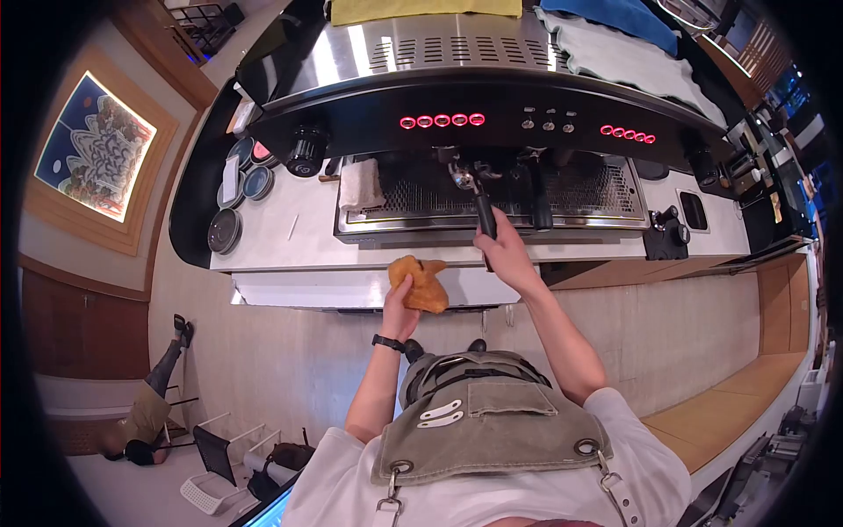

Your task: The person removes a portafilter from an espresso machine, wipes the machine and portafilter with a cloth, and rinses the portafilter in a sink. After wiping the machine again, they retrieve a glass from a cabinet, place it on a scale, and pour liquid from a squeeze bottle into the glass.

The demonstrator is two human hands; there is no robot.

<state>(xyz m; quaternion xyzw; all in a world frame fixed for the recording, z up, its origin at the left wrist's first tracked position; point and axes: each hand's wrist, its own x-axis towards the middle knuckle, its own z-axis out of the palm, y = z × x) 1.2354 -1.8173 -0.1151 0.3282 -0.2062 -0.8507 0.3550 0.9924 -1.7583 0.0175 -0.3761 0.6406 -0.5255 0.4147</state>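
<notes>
the portafilter (474, 200), judged heavy, rigid metal best taken by its black handle, is clamped in the right hand (507, 255) at the counter's (290, 250) front edge, while a soft, light orange cloth (420, 283) is pinched in the left hand (399, 307).

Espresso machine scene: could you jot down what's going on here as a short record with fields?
Place: counter with an espresso machine
Right hand: grips the black handle of the portafilter at the machine's front
Left hand: holds an orange cloth
Lights: two rows of red buttons lit
Nearby: folded white towel on drip tray, round lids at the counter's end
</notes>
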